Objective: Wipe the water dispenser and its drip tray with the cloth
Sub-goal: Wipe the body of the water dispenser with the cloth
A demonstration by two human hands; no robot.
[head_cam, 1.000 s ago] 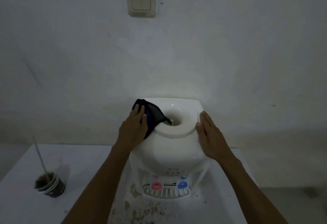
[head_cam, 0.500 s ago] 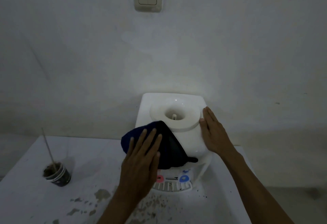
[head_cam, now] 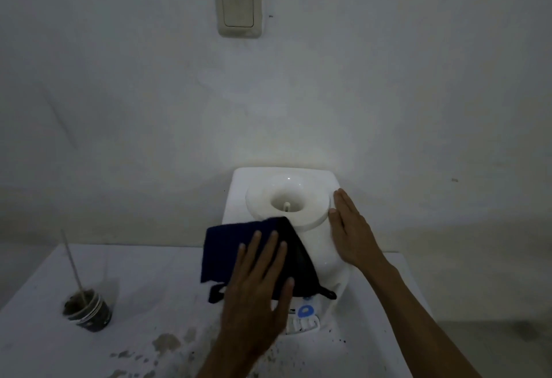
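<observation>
A white tabletop water dispenser (head_cam: 316, 246) stands against the wall, its round bottle socket open on top. A dark blue cloth (head_cam: 227, 249) is spread over its front left side. My left hand (head_cam: 257, 291) lies flat on the cloth, fingers apart, pressing it against the dispenser's front. My right hand (head_cam: 352, 234) rests flat on the dispenser's right side, fingers together. Below the cloth a blue tap lever (head_cam: 304, 312) shows above the white drip tray (head_cam: 304, 325). The red tap is hidden behind my left hand.
The dispenser sits on a white table (head_cam: 149, 303) with dirty stains and dark specks near its front. A small dark cup (head_cam: 89, 312) with a stick in it stands at the left. A light switch (head_cam: 238, 8) is on the wall above.
My left hand slid the cloth from the top left of the dispenser down over its front. It now covers the red tap. My right hand stayed on the right side.
</observation>
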